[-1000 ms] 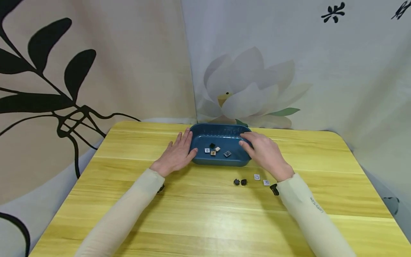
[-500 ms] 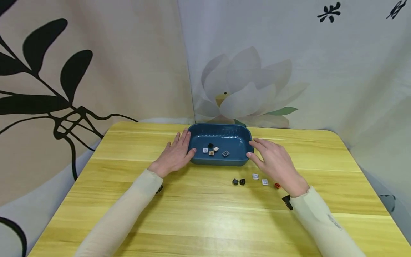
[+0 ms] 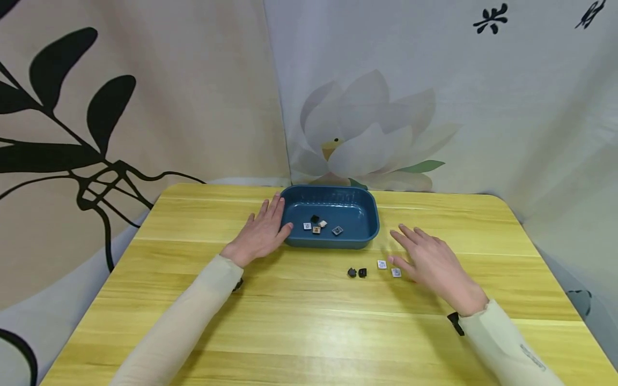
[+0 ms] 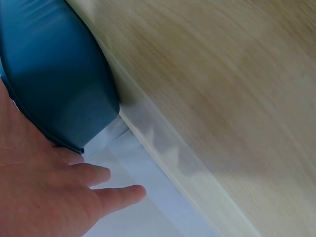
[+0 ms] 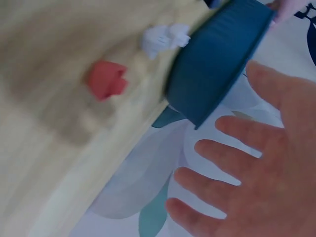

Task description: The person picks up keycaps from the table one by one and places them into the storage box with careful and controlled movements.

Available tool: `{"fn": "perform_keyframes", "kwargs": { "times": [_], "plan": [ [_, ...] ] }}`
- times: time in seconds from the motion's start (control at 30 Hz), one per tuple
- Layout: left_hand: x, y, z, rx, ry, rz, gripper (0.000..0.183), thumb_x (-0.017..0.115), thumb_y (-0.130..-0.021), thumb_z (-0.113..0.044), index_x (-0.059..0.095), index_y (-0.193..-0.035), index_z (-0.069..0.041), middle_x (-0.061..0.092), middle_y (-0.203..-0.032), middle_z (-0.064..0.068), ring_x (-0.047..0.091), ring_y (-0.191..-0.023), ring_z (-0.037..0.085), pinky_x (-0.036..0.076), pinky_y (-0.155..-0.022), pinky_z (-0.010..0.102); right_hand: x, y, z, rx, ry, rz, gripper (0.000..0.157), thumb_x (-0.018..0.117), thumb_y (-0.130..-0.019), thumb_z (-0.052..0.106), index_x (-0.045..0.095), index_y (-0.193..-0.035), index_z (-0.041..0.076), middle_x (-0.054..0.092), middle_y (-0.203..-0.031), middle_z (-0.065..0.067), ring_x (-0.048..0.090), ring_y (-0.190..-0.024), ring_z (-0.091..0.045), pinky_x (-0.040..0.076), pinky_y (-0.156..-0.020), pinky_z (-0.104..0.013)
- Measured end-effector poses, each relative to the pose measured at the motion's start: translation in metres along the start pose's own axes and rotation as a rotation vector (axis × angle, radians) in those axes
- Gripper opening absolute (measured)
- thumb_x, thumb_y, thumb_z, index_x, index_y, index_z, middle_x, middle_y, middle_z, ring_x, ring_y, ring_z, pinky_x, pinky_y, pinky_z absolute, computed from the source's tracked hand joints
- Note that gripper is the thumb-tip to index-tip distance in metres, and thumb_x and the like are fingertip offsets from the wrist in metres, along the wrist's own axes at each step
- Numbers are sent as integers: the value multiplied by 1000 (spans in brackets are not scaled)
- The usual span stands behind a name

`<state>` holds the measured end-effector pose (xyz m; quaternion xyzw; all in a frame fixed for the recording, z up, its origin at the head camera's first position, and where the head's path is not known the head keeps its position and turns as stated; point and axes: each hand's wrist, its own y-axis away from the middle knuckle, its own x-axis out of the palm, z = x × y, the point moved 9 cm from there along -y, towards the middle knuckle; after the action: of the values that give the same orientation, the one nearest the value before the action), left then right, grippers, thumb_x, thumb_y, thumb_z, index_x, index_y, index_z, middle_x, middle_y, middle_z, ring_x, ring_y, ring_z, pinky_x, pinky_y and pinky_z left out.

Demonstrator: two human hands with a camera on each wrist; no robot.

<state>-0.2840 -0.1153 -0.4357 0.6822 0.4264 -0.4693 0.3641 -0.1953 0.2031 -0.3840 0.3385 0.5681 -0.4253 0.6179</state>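
A dark blue rectangular tray point(image 3: 333, 242) stands at the table's back edge. Inside it lie several small square pieces, among them a patterned grey one point(image 3: 337, 230) and a black one point(image 3: 315, 219). My left hand point(image 3: 258, 233) rests against the tray's left end, fingers straight. Right of the tray, my right hand point(image 3: 434, 265) is held over the table with fingers spread, holding nothing. Near its thumb lie two white square pieces point(image 3: 382, 265), with two small black pieces point(image 3: 357, 273) further left. A red piece point(image 5: 106, 80) shows in the right wrist view; the hand hides it from the head view.
The wooden table point(image 3: 299, 327) ends just behind the tray. A patterned curtain point(image 3: 217, 96) hangs behind it, printed with a pale flower and dark leaves.
My right hand has come off the tray's right end and moved right and toward me, its fingers spreading. My left hand stays at the tray's left end.
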Motion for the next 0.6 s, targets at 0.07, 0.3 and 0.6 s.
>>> {"fn": "perform_keyframes", "kwargs": {
  "times": [0.07, 0.3, 0.6],
  "plan": [
    [0, 0, 0, -1, 2, 0, 79, 31, -110, -51, 3, -166, -3, -7, -173, 12, 4, -158, 40, 19, -119, 69, 5, 5, -2, -2, 3, 16, 66, 70, -99, 40, 52, -151, 4, 46, -157, -23, 49, -135, -52, 44, -100, -67],
    [0, 1, 0, -1, -3, 6, 79, 31, -110, -51, 3, -166, -3, -8, -173, 12, 3, -158, 40, 18, -119, 69, 18, 21, -10, -14, 0, 49, 74, 73, -96, 40, 47, -155, 4, 43, -158, -23, 52, -132, -52, 47, -96, -68],
    [0, 0, 0, -2, -4, 7, 79, 30, -110, -52, 3, -166, -4, -7, -173, 11, 4, -158, 39, 19, -119, 69, 29, 34, -15, -27, -8, 91, 71, 77, -95, 36, 49, -154, 8, 44, -159, -21, 56, -128, -50, 50, -92, -67]
  ]
}}
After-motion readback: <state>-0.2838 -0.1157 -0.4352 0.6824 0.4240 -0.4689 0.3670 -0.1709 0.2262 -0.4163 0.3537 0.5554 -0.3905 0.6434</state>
